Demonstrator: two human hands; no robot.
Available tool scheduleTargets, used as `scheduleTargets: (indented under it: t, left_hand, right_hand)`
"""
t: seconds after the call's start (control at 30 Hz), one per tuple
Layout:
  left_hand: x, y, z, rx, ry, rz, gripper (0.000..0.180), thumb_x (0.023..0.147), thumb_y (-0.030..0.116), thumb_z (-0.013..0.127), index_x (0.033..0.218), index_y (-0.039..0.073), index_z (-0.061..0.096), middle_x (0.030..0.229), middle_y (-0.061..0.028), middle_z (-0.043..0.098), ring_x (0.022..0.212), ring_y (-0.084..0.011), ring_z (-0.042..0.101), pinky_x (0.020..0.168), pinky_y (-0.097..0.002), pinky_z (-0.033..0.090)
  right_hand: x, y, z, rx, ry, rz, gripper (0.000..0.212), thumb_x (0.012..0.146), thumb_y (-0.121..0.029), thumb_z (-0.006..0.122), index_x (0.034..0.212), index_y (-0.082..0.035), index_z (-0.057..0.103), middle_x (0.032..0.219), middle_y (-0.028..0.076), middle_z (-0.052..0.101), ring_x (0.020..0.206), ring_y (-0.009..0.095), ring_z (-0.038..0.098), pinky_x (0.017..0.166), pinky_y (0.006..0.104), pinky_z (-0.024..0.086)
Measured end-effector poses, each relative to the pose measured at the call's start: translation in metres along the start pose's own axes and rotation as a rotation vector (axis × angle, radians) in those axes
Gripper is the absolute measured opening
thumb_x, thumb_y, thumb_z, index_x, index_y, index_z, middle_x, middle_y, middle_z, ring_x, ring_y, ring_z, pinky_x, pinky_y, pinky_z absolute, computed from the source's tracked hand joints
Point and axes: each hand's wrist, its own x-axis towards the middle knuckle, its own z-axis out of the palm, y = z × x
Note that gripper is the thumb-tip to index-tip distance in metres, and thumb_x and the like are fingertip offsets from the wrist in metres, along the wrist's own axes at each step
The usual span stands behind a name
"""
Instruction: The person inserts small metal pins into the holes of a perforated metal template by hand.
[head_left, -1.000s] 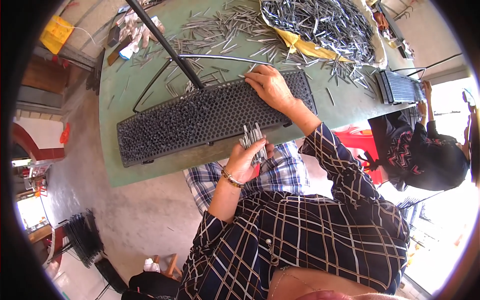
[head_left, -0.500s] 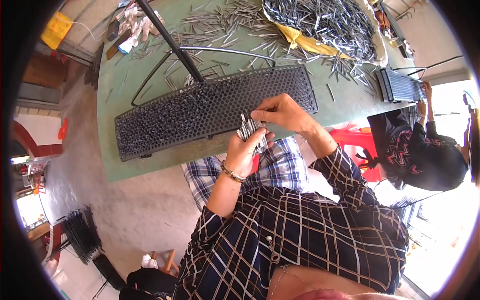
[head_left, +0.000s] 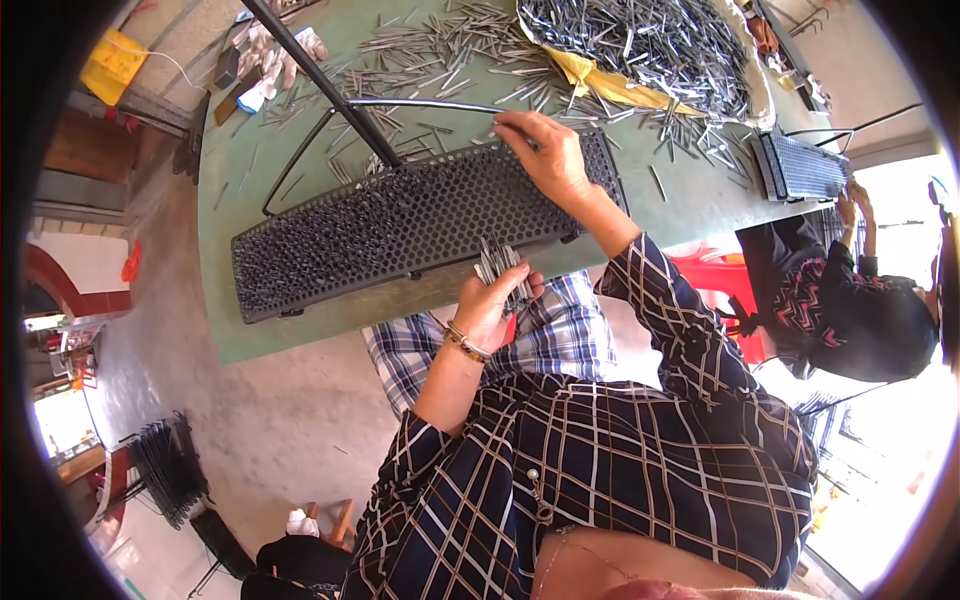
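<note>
Metal strips (head_left: 497,270) glossy; perforated tray (head_left: 455,215) matt; tabletop (head_left: 222,300) smooth, dull; gloves (head_left: 288,62) cloth, rough.

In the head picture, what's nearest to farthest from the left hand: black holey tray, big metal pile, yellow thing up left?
1. Black holey tray: just beyond the left hand.
2. Big metal pile: farther, toward the right.
3. Yellow thing: far upper left.

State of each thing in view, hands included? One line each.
Left hand: closed around strip bundle
Strip bundle: gripped, ends sticking up
Right hand: over rack's far edge, fingers bent; grip unclear
Black perforated rack: left part densely filled, middle holes look open
Sack: open, heaped with strips
Loose strips: scattered on table
Gloves: crumpled, unworn
</note>
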Motion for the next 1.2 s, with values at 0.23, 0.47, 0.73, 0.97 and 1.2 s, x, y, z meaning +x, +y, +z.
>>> scheduleTargets:
  t: [0.23, 0.47, 0.73, 0.97, 1.2]
  left_hand:
    - [-0.001, 0.001, -0.003, -0.005, -0.017, -0.017, 0.023, 0.087, 0.016, 0.060, 0.105, 0.003, 0.057, 0.091, -0.0058, 0.061, 0.086, -0.0189, 0.062, 0.074, -0.0347, 0.053]
    - [-0.007, 0.015, 0.003, -0.018, -0.022, -0.057, 0.023, 0.086, 0.017, 0.061, 0.107, 0.006, 0.056, 0.093, -0.0035, 0.060, 0.086, -0.0169, 0.061, 0.073, -0.0346, 0.054]
    - [-0.004, 0.015, 0.004, 0.130, -0.090, 0.068, 0.021, 0.087, 0.014, 0.060, 0.105, 0.004, 0.058, 0.088, -0.0043, 0.061, 0.078, -0.0141, 0.061, 0.066, -0.0302, 0.053]
    - [-0.001, 0.012, 0.005, 0.149, -0.090, 0.010, 0.021, 0.087, 0.015, 0.060, 0.105, 0.005, 0.058, 0.088, -0.0035, 0.061, 0.076, -0.0132, 0.060, 0.065, -0.0293, 0.053]
    - [-0.002, 0.007, 0.006, 0.099, -0.095, -0.016, 0.022, 0.087, 0.016, 0.060, 0.106, 0.006, 0.057, 0.087, -0.0034, 0.061, 0.076, -0.0132, 0.060, 0.065, -0.0299, 0.053]
  right_hand:
    - [-0.010, 0.017, 0.006, -0.078, -0.075, -0.135, 0.014, 0.080, -0.013, 0.063, 0.091, -0.005, 0.064, 0.081, 0.011, 0.063, 0.077, 0.031, 0.060, 0.072, 0.0381, 0.048]
    - [-0.014, -0.015, -0.016, 0.062, -0.241, 0.131, 0.019, 0.082, -0.016, 0.065, 0.094, -0.001, 0.066, 0.088, 0.011, 0.064, 0.081, 0.024, 0.062, 0.071, 0.0315, 0.049]
    - [-0.039, -0.040, -0.026, 0.505, -0.652, 0.558, 0.022, 0.081, -0.019, 0.067, 0.088, 0.002, 0.068, 0.075, 0.007, 0.065, 0.067, 0.011, 0.058, 0.061, 0.0256, 0.047]
    - [-0.020, -0.022, -0.031, 0.455, -0.148, 0.525, 0.026, 0.088, -0.019, 0.059, 0.095, 0.006, 0.061, 0.075, 0.008, 0.065, 0.068, 0.010, 0.060, 0.063, 0.0244, 0.048]
    - [0.000, 0.006, -0.024, 0.067, -0.049, 0.287, 0.020, 0.086, -0.016, 0.061, 0.097, 0.001, 0.061, 0.079, 0.011, 0.066, 0.072, 0.015, 0.063, 0.066, 0.0274, 0.049]
